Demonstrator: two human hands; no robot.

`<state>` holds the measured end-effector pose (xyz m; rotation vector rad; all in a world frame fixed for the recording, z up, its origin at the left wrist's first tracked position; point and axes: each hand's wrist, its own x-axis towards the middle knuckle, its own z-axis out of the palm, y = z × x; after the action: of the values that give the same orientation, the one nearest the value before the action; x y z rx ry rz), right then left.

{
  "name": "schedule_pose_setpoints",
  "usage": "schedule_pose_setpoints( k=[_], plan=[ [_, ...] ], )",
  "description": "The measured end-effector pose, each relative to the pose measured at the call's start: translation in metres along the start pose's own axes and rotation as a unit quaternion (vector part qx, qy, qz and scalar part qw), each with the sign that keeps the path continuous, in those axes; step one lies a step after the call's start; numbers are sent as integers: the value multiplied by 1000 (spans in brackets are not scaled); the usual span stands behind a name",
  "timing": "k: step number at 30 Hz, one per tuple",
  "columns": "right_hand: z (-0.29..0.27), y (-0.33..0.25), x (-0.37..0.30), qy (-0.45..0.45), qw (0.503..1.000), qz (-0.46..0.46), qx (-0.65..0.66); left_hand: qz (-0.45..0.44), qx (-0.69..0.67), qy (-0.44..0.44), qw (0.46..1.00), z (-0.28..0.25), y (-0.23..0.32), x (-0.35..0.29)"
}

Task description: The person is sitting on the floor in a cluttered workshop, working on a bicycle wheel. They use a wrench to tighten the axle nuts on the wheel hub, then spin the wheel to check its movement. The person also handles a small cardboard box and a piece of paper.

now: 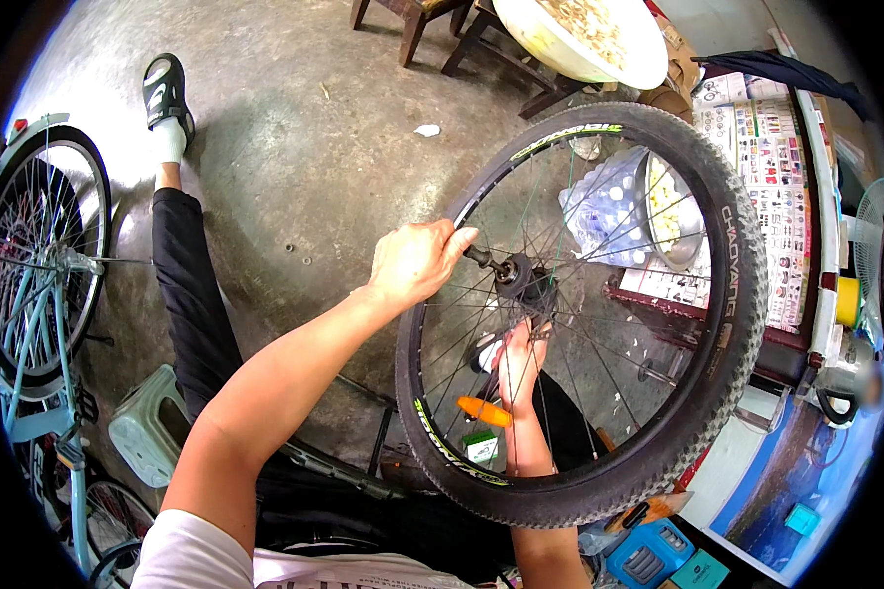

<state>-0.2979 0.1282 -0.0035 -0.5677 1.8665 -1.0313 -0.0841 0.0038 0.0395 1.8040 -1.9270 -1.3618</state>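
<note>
A bicycle wheel with a knobby black tyre stands tilted in front of me. At its left side, my left hand is closed around a dark tool with a black handle, whose end meets the hub. Seen through the spokes, my right hand reaches up behind the wheel and grips it at the hub's lower side. Its fingertips are partly hidden by the hub and spokes. An orange reflector is fixed among the spokes near my right forearm.
A light-blue bicycle and a pale green stool stand at left. Beyond the wheel are a large basin on a wooden stool and a newspaper-covered bench. A blue case lies lower right. Small nuts lie on the floor.
</note>
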Motion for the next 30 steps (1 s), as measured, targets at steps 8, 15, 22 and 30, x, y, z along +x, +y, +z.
schedule_pose_setpoints(
  k=[8, 15, 22, 30],
  plan=[
    [-4, 7, 5, 6, 999, 30, -11, 104, -49, 111, 987, 16, -11, 6],
    [1, -3, -1, 7, 998, 36, -52, 102, -111, 168, 974, 19, -16, 2],
    [-1, 5, 5, 20, 999, 30, -3, 54, -10, 43, 998, 3, -4, 4],
    [-4, 9, 8, 1, 1000, 18, 13, 175, -109, 167, 964, 18, -19, 5]
  ],
)
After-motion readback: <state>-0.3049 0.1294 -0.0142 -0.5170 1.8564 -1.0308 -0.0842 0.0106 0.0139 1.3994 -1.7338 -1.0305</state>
